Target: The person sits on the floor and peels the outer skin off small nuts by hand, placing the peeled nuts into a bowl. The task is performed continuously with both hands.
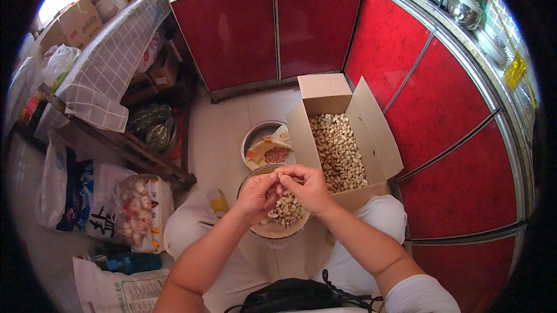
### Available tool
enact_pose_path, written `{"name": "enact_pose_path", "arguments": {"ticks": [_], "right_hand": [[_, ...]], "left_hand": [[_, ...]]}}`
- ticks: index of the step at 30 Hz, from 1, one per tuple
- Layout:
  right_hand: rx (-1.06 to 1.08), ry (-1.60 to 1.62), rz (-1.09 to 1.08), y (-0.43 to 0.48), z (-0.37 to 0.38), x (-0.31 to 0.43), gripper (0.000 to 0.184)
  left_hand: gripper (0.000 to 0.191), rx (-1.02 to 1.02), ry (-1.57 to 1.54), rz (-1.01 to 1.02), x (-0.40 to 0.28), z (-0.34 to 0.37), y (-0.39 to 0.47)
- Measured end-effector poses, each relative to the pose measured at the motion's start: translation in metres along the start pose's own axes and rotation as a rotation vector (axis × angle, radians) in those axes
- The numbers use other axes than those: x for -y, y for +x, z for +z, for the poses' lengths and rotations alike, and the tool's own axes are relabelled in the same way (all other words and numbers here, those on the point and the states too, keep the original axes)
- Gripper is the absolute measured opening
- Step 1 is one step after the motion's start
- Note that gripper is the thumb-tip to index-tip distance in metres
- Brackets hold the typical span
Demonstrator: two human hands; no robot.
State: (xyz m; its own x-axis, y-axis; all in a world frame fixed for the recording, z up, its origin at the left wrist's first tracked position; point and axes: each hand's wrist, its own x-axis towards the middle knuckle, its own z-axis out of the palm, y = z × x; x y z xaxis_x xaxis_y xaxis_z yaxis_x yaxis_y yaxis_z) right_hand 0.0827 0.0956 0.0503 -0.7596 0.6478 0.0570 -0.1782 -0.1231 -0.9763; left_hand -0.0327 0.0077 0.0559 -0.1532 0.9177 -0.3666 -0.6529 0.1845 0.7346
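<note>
My left hand [260, 194] and my right hand [308, 186] meet fingertip to fingertip over a round basin [278, 231]. Pinched between them is a small pale thing, seemingly a peanut, mostly hidden by the fingers. Broken peanut shells [286, 212] lie heaped in the basin beneath. Just beyond it, a metal bowl [251, 135] holds an opened yellowish bag [257, 155] with shelled pink peanut kernels [276, 154] in it. Right of the bowl, an open cardboard box [302, 132] contains many unshelled peanuts [341, 150].
Red cabinets [452, 108] close off the far and right sides. At left stands a low wooden table [143, 156] with a checked cloth [102, 69] and watermelons [152, 128] below. A bag of garlic [135, 208], a blue bottle [132, 263] and a yellow-labelled container [216, 201] are on the floor.
</note>
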Motion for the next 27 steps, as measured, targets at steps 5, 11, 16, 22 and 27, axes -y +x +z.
{"name": "enact_pose_path", "arguments": {"ticks": [5,11,16,22,27], "right_hand": [[-0.127,0.303,0.363,0.002,0.002,-0.002,0.017],[-0.116,0.353,0.524,0.000,-0.006,-0.003,0.017],[-0.112,0.229,0.542,0.003,-0.008,-0.008,0.019],[-0.002,0.377,0.558,-0.001,0.003,-0.009,0.023],[-0.075,0.634,0.636,0.002,-0.006,-0.025,0.023]], "left_hand": [[0.030,-0.056,0.415,0.132,0.008,-0.005,0.002],[0.028,0.057,0.885,0.072,-0.005,-0.009,-0.006],[0.022,-0.183,1.064,0.257,-0.009,-0.011,-0.005],[0.020,-0.126,0.814,0.487,0.006,-0.012,0.005],[0.020,-0.020,1.278,0.778,-0.002,-0.011,0.003]]}}
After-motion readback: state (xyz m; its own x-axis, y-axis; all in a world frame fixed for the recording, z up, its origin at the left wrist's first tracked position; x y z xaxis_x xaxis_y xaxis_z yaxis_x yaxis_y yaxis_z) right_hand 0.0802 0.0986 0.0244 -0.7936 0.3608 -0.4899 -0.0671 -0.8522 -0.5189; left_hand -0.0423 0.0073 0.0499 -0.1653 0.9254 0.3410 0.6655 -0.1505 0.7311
